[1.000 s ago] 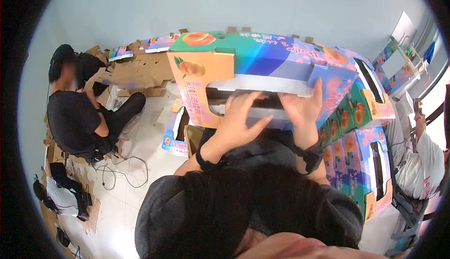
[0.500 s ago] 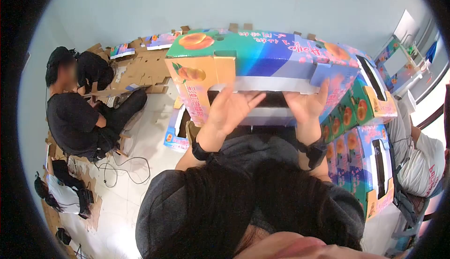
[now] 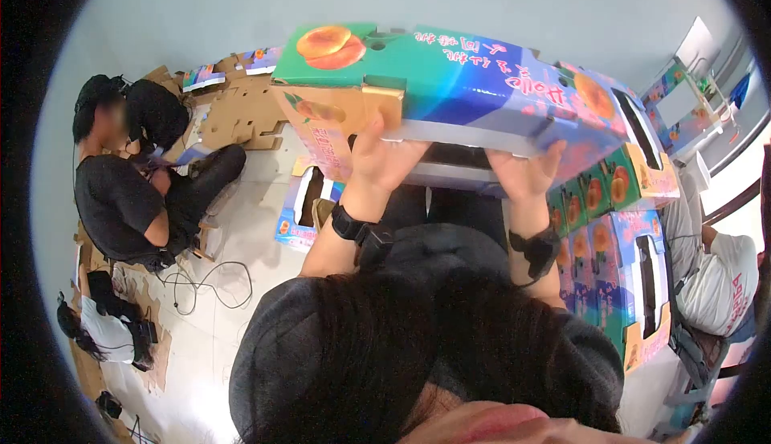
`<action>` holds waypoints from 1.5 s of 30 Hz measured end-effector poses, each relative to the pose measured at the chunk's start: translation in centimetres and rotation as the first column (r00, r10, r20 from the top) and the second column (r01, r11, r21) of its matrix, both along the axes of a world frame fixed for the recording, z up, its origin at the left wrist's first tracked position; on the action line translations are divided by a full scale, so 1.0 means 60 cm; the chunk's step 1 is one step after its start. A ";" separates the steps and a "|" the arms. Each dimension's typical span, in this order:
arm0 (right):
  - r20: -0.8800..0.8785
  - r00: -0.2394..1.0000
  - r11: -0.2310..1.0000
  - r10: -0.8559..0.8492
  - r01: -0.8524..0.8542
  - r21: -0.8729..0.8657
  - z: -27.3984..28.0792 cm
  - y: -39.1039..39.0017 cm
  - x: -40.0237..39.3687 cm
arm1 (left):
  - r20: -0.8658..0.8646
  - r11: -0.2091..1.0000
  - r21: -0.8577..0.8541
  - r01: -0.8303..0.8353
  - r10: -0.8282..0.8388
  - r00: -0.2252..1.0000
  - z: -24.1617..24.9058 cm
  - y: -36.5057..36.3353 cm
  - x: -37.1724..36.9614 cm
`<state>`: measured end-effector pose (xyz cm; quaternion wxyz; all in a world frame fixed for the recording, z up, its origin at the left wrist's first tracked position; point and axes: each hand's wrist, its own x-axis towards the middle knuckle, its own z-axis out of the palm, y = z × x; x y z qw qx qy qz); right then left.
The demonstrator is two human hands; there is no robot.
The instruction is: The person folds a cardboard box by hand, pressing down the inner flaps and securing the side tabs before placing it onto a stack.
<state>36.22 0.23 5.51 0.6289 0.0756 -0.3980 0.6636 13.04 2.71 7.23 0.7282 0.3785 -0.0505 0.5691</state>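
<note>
A printed peach carton in green, blue and pink fills the space before me, its lettering upside down to my view. Its near side has a long slot with a white flap edge. My left hand grips the slot's left part, thumb up against the orange corner panel and fingers partly hidden under the edge. Over at the right end, my right hand holds the same edge, thumb raised along the blue panel, its other fingers partly out of sight.
Stacked peach cartons stand at my right, and another carton lies on the floor at left. Flattened cardboard lines the wall. A person in black sits left by a cable; another in white is at right.
The carton has risen slightly and tipped, showing more of its printed top. Both hands have closed on the slot's edge; before, the left palm lay spread against it.
</note>
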 end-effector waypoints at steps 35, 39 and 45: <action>-0.083 0.994 0.990 0.067 -0.077 -0.121 0.034 0.005 -0.016 | -0.582 0.590 0.797 0.129 0.693 0.426 0.073 -0.064 -0.029; 0.162 0.987 0.960 -0.012 0.057 -0.275 0.059 -0.018 -0.031 | -0.351 0.325 0.923 0.204 0.930 0.109 0.046 -0.040 -0.032; 0.452 0.891 0.962 -0.047 0.162 -0.220 0.079 -0.039 -0.036 | -0.316 0.332 0.913 0.236 0.943 -0.104 0.044 -0.001 -0.043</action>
